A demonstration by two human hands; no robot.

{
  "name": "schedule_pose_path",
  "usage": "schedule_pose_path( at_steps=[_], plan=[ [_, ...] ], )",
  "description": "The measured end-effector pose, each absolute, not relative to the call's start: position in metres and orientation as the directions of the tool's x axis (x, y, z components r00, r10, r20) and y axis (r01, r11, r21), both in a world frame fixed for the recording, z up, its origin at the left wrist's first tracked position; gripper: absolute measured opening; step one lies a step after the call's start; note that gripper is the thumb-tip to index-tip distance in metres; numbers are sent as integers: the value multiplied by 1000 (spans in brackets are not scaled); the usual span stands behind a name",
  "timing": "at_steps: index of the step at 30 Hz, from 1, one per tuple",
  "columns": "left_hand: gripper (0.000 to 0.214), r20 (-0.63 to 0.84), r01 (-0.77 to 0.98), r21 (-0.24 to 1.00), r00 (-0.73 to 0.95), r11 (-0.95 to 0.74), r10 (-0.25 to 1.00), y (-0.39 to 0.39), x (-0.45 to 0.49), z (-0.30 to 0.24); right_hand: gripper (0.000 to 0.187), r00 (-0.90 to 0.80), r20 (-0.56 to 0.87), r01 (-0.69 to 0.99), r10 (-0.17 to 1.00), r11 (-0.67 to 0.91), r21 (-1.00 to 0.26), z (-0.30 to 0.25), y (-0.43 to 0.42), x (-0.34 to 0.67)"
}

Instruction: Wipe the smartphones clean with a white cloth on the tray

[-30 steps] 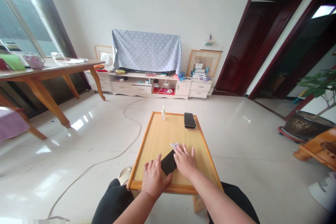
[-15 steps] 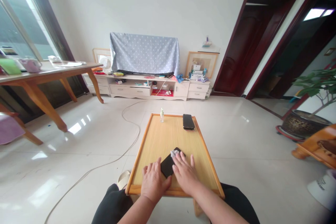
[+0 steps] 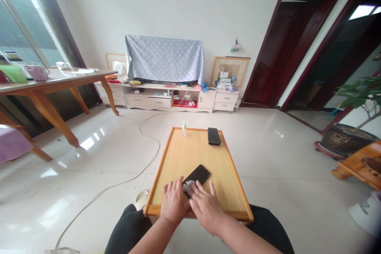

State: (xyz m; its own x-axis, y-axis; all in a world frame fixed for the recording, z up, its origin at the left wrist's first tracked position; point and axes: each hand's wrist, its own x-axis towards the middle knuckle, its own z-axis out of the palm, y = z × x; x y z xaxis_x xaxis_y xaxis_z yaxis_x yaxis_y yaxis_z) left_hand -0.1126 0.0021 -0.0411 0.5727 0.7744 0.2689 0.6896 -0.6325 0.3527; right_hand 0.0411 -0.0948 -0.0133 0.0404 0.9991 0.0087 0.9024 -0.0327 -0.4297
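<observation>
Apparently wiping in hand — black smartphone (image 3: pixel 198 175) at six o'clock on the wooden surface (image 3: pixel 190 151), crumpled tissue (image 3: pixel 189 185) on its lower end between left hand (image 3: pixel 174 202) and right hand (image 3: pixel 206 212), fingers (image 3: pixel 212 192) spread, any clamp on the tissue impossible to tell — the upper screen likely calling for strokes next.

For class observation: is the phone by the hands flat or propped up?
Flat: the black phone lies against the wooden tray, a crumpled cloth on its near end.
</observation>
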Motion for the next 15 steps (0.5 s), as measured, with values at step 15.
schedule_pose_path(
  at_steps=[15],
  plan=[
    [61, 311, 678, 351, 566, -646, 763, 0, -113, -37, 47, 208, -37, 898, 977, -206, -390, -17, -41, 52]
  ],
)
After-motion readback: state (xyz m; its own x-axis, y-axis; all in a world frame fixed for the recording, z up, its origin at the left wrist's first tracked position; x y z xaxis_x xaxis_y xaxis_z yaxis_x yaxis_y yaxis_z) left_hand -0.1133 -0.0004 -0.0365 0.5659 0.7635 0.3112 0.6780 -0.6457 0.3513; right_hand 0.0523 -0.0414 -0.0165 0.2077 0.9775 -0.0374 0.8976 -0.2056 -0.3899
